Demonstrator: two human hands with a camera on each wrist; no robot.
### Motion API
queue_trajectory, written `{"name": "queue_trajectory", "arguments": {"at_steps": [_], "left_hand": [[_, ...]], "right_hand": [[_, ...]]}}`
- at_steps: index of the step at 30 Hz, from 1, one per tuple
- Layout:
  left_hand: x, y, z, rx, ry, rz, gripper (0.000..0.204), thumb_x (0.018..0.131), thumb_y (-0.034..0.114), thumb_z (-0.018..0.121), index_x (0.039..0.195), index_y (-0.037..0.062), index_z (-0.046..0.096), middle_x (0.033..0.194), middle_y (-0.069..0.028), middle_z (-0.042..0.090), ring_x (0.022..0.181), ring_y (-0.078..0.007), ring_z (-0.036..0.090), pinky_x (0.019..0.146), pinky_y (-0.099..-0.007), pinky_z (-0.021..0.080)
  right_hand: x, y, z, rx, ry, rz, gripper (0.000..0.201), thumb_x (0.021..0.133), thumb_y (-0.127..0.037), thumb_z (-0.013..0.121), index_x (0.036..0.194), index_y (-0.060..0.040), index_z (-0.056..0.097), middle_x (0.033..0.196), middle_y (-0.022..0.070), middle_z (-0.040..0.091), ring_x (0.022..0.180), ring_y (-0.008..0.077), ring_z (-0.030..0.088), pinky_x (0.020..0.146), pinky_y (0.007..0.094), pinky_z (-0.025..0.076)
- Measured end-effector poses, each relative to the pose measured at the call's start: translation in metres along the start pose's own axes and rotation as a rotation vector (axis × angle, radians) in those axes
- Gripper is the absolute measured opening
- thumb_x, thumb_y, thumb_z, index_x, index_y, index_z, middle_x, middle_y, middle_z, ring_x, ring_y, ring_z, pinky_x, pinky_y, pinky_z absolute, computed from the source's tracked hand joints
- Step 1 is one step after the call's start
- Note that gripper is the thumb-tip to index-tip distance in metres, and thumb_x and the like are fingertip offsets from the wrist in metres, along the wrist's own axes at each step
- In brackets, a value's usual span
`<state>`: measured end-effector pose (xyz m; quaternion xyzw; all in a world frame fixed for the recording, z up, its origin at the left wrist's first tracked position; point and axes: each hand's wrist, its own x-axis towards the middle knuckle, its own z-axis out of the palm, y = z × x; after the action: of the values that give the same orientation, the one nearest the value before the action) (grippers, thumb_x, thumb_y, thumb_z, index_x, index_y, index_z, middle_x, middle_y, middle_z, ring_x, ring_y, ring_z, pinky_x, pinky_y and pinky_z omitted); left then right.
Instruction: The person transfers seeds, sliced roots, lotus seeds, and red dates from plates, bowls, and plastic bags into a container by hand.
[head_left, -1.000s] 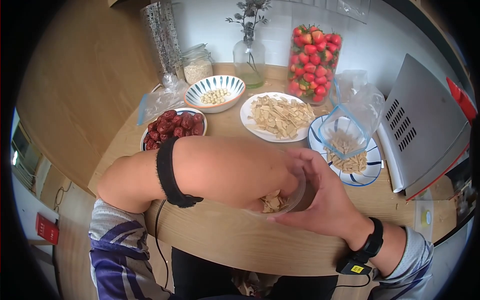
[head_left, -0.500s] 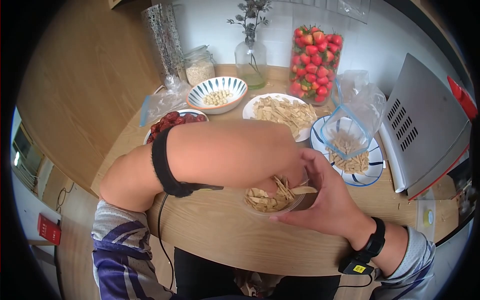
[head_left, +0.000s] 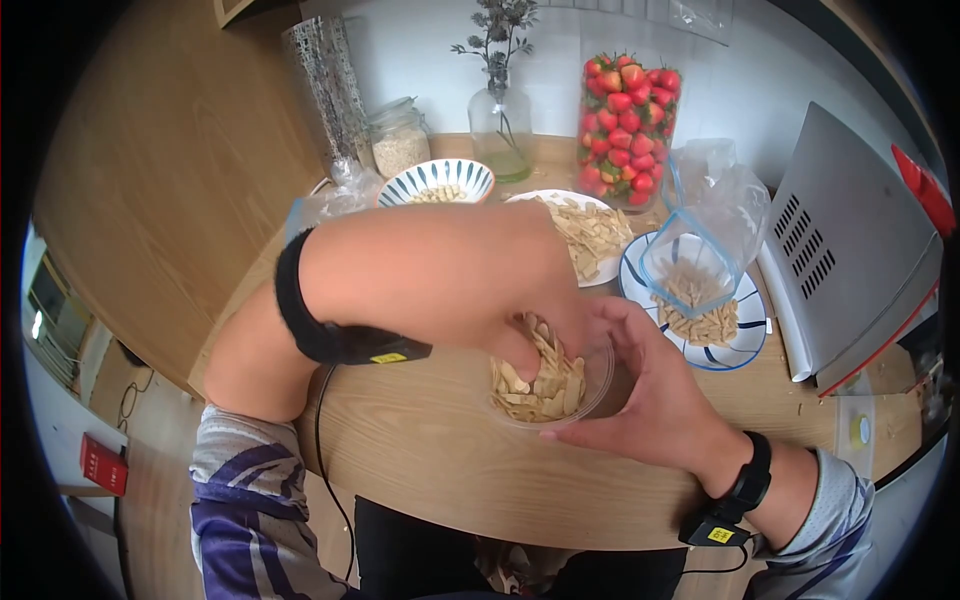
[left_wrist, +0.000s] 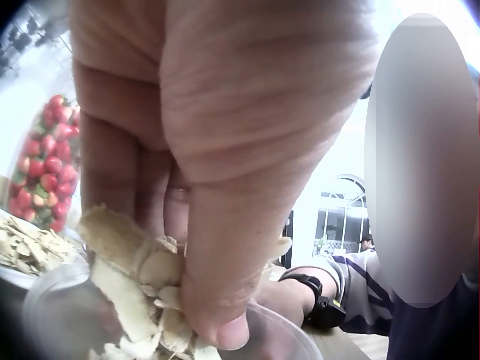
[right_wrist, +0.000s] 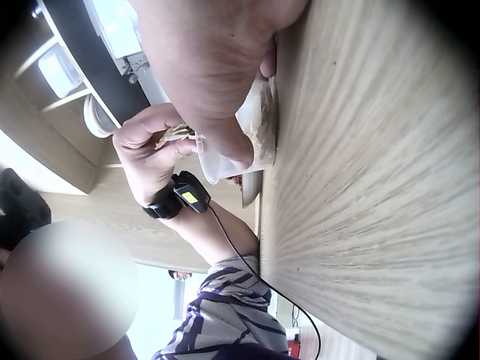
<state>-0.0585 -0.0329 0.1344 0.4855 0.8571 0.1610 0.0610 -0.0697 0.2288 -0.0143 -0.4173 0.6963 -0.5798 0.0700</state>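
Having just risen from deeper in the tub (head_left: 602, 388), my left fingers (left_wrist: 217, 262) are pinching slices (head_left: 545, 348), apparently separating them from the heap (head_left: 545, 402) directly beneath. My right fingers (head_left: 585, 433) are gripping the tub's side, seemingly steadying it on the table (head_left: 440, 480). Beyond my hands, a plate (head_left: 607, 274) is bearing more slices.

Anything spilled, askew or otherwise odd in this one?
Only minor things: a few crumbs lie loose on the tabletop, off the blue-lined plate, and an open plastic bag slumps over that plate. The held tub stands upright.
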Motion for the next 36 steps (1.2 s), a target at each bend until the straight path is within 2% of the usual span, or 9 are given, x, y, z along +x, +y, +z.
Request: {"name": "queue_trajectory", "arguments": {"at_steps": [4,9,12,15,18,22,25,28,36], "left_hand": [[0.006,-0.007,-0.016,-0.069,0.186,-0.055,0.028,0.089,0.010,0.099,0.114,0.0033,0.089,0.100,-0.0113,0.086,0.082,-0.0188,0.078,0.072,-0.0334,0.060],[0.033,-0.067,-0.006,0.274,0.603,-0.049,0.031,0.091,0.014,0.098,0.118,0.0036,0.089,0.105,-0.0168,0.086,0.085,-0.0277,0.081,0.077,-0.0373,0.063],[0.040,-0.104,0.001,0.370,0.592,-0.159,0.028,0.098,0.015,0.092,0.122,0.0032,0.088,0.109,-0.0204,0.086,0.092,-0.0372,0.082,0.084,-0.0428,0.065],[0.037,-0.121,0.015,0.298,0.590,-0.070,0.025,0.104,0.016,0.085,0.126,0.0036,0.087,0.110,-0.0211,0.086,0.099,-0.0421,0.082,0.091,-0.0460,0.065],[0.033,-0.113,0.009,0.251,0.504,-0.179,0.025,0.107,0.017,0.082,0.128,0.0043,0.087,0.110,-0.0210,0.086,0.099,-0.0414,0.082,0.091,-0.0456,0.065],[0.031,-0.093,0.005,0.232,0.538,-0.072,0.019,0.105,0.015,0.083,0.119,0.0035,0.089,0.105,-0.0193,0.087,0.095,-0.0357,0.084,0.089,-0.0442,0.065],[0.028,-0.059,0.004,0.278,0.487,-0.124,0.016,0.102,0.014,0.084,0.112,0.0028,0.089,0.098,-0.0169,0.086,0.092,-0.0335,0.083,0.087,-0.0431,0.065],[0.022,-0.015,0.003,0.202,0.302,-0.133,0.017,0.100,0.014,0.084,0.113,0.0035,0.088,0.095,-0.0161,0.085,0.092,-0.0353,0.083,0.086,-0.0443,0.065],[0.007,0.015,0.021,0.041,-0.209,-0.217,0.043,0.098,0.017,0.086,0.135,-0.0010,0.076,0.135,-0.0189,0.078,0.119,-0.0424,0.077,0.099,-0.0524,0.062]], "right_hand": [[-0.001,0.002,0.001,-0.034,0.003,0.024,0.111,0.078,-0.023,0.112,0.165,-0.0014,0.046,0.146,0.0128,0.070,0.135,0.0207,0.068,0.112,0.0376,0.055],[-0.001,-0.003,0.002,-0.065,0.024,0.040,0.110,0.078,-0.025,0.112,0.164,-0.0029,0.047,0.147,0.0132,0.070,0.135,0.0215,0.067,0.114,0.0377,0.053],[0.001,-0.005,0.004,-0.034,0.029,0.056,0.111,0.077,-0.025,0.113,0.164,-0.0050,0.048,0.147,0.0125,0.071,0.136,0.0207,0.067,0.114,0.0377,0.052],[0.002,-0.004,0.004,-0.033,0.023,0.061,0.111,0.075,-0.025,0.113,0.164,-0.0068,0.049,0.149,0.0116,0.072,0.137,0.0196,0.066,0.116,0.0382,0.051],[0.002,-0.003,0.005,-0.050,0.023,0.087,0.113,0.073,-0.022,0.114,0.163,-0.0064,0.047,0.150,0.0111,0.072,0.139,0.0188,0.066,0.119,0.0378,0.048],[0.002,-0.003,0.005,-0.027,0.027,0.101,0.114,0.072,-0.019,0.114,0.163,-0.0046,0.046,0.151,0.0106,0.071,0.140,0.0186,0.065,0.119,0.0369,0.047],[0.002,-0.004,0.004,-0.036,0.017,0.089,0.115,0.072,-0.017,0.114,0.163,-0.0038,0.046,0.152,0.0104,0.070,0.141,0.0187,0.065,0.119,0.0365,0.047],[0.002,-0.003,0.003,-0.049,0.020,0.076,0.114,0.073,-0.016,0.113,0.164,-0.0036,0.045,0.153,0.0104,0.069,0.142,0.0189,0.064,0.120,0.0366,0.047],[0.004,-0.005,0.003,0.014,0.023,0.032,0.109,0.077,-0.013,0.110,0.164,-0.0052,0.045,0.149,0.0101,0.069,0.139,0.0199,0.066,0.120,0.0392,0.051]]}}
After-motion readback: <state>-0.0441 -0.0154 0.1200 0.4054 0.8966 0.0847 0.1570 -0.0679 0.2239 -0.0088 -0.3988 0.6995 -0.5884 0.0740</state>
